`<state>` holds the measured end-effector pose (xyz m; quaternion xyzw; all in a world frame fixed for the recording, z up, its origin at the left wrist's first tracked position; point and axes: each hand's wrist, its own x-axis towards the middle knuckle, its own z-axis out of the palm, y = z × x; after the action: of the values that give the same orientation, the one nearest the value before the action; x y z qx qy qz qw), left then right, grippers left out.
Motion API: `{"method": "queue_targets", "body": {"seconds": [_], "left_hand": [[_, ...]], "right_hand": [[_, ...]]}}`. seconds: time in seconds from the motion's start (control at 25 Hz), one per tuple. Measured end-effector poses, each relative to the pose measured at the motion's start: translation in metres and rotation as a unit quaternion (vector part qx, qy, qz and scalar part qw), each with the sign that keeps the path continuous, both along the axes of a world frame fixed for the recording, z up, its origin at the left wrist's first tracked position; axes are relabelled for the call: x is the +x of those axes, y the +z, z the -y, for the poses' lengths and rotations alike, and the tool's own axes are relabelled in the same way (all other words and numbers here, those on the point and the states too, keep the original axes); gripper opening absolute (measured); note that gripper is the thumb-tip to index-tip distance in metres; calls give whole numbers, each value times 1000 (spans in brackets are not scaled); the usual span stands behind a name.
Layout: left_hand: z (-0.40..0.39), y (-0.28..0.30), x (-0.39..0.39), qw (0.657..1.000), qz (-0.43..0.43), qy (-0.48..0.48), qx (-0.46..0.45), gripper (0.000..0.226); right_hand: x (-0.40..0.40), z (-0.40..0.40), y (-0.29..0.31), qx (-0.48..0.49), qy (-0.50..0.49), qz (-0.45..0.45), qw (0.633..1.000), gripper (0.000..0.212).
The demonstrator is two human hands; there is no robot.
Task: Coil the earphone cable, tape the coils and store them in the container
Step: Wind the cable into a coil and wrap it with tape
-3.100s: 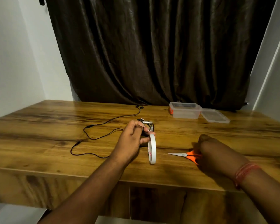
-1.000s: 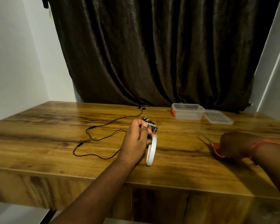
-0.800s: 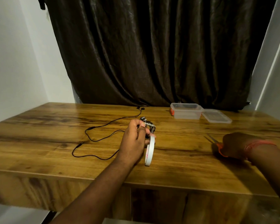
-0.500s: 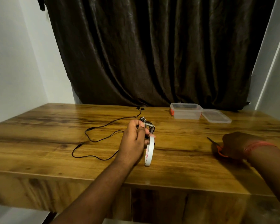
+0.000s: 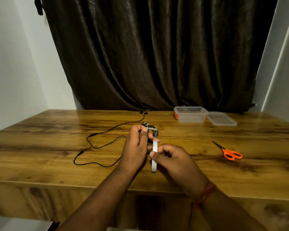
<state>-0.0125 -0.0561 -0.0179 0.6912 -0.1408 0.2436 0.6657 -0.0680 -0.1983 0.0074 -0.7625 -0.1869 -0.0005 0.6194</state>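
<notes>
Head view, the only one: left hand (image 5: 137, 145) raised over the table (image 5: 40, 147), fingers curled round a small taped bundle of coiled cable (image 5: 151, 130) at its top, with the tape roll (image 5: 154, 156) hanging edge-on just below. Right hand (image 5: 172, 159) now at the roll, thumb and fingertips pinching its rim. Half a second ago this hand was off to the right on the scissors (image 5: 230, 152); they now lie alone on the wood, well apart from both hands. Reads as cutting over, or put off, and attention back on the tape: likely pressing down or freeing the strip.

Second earphone cable (image 5: 105, 135) lies loose and uncoiled, left of the hands, buds toward the curtain (image 5: 157, 55). Container (image 5: 190, 116) open at the far edge, lid (image 5: 221, 118) just beside it; contents hard to make out. Storing not yet done for the held coil
</notes>
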Motion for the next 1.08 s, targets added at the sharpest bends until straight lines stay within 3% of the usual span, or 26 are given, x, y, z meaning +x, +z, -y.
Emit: {"method": "queue_targets", "body": {"seconds": [0.12,0.24,0.44,1.08], "left_hand": [[-3,1,3,999,-10,-5,-46,17],[-2,0,6,999,-23,-14,-32,17],[-2,-1,5,999,-27,-8,-15,18],[-4,1,5,995,-28,-50,-76,20]], "right_hand": [[2,12,-2,-16,1,-14,1000,20],[4,27,-4,-39,-13,-8,999,18],[8,36,-8,-142,-49,67,986,10],[23,36,-15,-172,-77,89,978,8]]}}
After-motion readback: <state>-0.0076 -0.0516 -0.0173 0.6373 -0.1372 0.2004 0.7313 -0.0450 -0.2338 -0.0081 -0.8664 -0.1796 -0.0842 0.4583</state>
